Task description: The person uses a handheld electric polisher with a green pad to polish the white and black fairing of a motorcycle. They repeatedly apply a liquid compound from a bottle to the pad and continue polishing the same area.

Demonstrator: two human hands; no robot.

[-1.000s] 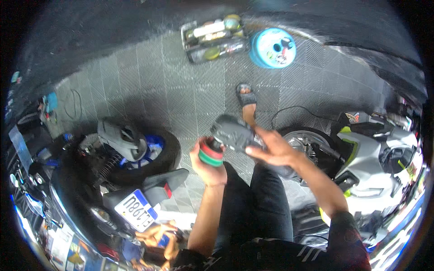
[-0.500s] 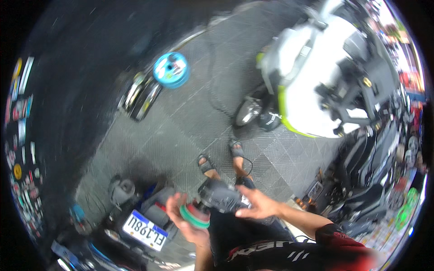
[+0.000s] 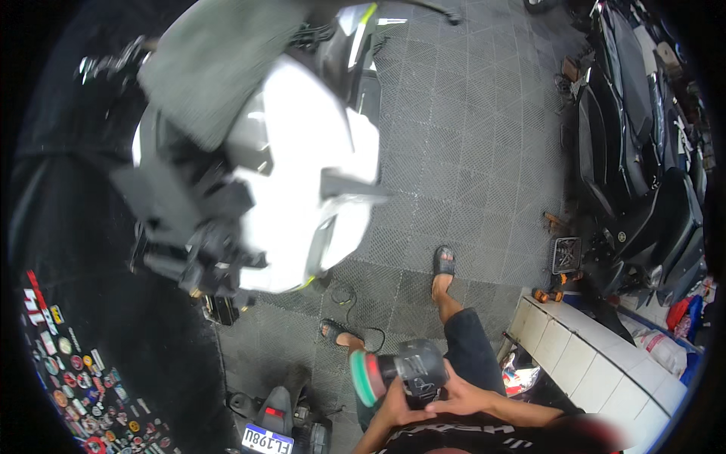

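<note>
A black polisher [image 3: 420, 371] is held in front of my body, above my lap and the floor. Its round green foam pad [image 3: 366, 378], with a red backing, points to the left. My left hand [image 3: 398, 408] is closed around the underside of the polisher's body, close behind the pad. At the other end, my right hand [image 3: 463, 393] grips the body, thumb toward the left hand. Part of the fingers of both hands is hidden by the machine. A black cord [image 3: 370, 328] lies looped on the floor near my left sandal.
A white motorcycle [image 3: 318, 151] with a grey cloth [image 3: 223, 72] over it stands at upper left. Another motorcycle's rear [image 3: 276, 412] is at lower left. Dark motorcycles [image 3: 628, 144] line the right side, above a white tiled ledge [image 3: 582, 356]. Grey textured tiles [image 3: 469, 151] cover the floor.
The view has swung right, so the white motorcycle has passed from the right to the upper left. My left hand has gone from beside the green pad to the polisher's body.
</note>
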